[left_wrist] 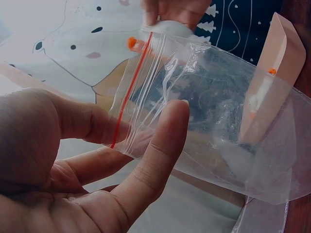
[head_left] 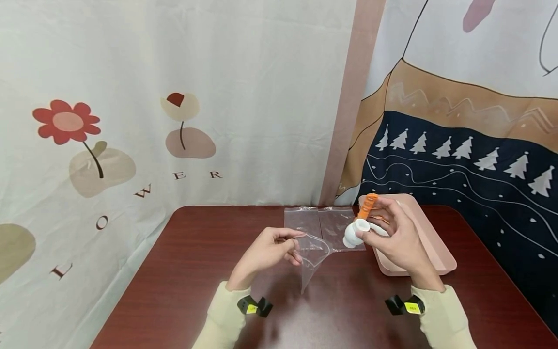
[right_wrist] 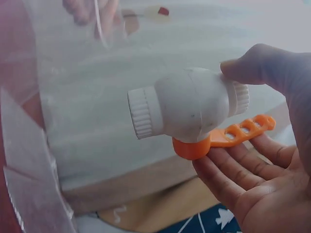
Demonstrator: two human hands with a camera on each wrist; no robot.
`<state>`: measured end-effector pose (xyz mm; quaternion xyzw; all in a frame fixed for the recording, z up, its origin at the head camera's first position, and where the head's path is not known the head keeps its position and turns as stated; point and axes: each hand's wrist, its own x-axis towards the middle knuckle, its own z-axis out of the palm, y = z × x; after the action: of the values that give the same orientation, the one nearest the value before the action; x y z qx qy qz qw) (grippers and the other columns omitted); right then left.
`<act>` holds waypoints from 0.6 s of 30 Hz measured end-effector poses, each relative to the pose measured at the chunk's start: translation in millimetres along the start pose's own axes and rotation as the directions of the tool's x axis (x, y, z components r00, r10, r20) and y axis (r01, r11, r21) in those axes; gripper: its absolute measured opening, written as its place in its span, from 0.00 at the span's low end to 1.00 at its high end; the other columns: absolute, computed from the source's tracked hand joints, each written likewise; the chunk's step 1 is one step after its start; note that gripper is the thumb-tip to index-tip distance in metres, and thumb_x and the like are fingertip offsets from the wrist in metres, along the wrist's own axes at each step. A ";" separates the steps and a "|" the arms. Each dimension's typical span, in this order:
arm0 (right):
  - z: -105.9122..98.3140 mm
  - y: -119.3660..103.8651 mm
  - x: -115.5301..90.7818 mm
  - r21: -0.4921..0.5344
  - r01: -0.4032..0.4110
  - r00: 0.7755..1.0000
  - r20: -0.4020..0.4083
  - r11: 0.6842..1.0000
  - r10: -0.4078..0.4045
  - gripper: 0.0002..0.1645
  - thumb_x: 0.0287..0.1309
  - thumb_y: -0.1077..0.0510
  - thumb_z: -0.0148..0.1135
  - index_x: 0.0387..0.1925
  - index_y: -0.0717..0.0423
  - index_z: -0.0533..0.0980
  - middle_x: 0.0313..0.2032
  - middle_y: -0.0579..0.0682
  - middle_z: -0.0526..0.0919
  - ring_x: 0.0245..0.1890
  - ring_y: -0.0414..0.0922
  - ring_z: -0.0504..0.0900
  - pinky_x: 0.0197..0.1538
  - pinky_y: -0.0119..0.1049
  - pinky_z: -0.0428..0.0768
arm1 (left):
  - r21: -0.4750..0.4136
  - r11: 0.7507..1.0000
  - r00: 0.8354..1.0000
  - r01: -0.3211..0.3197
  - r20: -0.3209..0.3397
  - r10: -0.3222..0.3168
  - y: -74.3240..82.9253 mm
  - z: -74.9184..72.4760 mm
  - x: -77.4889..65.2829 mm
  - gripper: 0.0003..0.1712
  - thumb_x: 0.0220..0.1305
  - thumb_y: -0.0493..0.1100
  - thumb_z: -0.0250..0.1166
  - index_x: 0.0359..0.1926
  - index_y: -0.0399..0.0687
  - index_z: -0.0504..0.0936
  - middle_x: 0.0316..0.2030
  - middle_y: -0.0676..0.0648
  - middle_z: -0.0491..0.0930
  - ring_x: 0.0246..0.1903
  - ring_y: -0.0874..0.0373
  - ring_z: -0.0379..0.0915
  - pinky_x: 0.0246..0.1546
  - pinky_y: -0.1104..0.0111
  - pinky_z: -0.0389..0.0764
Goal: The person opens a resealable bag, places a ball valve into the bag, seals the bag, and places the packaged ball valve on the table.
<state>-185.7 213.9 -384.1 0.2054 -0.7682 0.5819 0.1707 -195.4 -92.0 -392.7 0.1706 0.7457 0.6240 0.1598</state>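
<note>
The left hand [head_left: 272, 249] pinches a clear bag [head_left: 315, 252] near its gaping mouth; the right hand [head_left: 398, 237] grips a white valve [head_left: 355, 233] with an orange handle [head_left: 368, 206], held up beside the bag. Only the left wrist view shows the bag's red stripe [left_wrist: 131, 90]; the right wrist view alone makes out the valve's ribbed ends [right_wrist: 141, 114]. The head view adds flat bags [head_left: 301, 218] on the tabletop [head_left: 209, 291], near a pink tray [head_left: 436, 242]. Through the plastic, the left wrist view shows something white and orange [left_wrist: 261, 94], probably in that tray.
</note>
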 end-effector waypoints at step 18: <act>29.6 -33.2 -5.3 0.187 0.123 0.986 0.091 0.975 -0.141 0.51 0.40 0.81 0.75 0.67 0.66 0.64 0.60 0.54 0.77 0.57 0.44 0.80 0.65 0.31 0.79 | -0.005 1.000 1.000 0.012 0.018 -0.012 1.8 2.8 0.0 0.20 0.69 0.28 0.53 0.60 0.28 0.79 0.33 0.36 0.83 0.29 0.54 0.88 0.42 0.48 0.89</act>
<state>-164.7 178.1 -367.3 0.3007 -0.7048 0.6249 0.1495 -194.1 -89.2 -391.4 0.1711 0.7436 0.6234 0.1707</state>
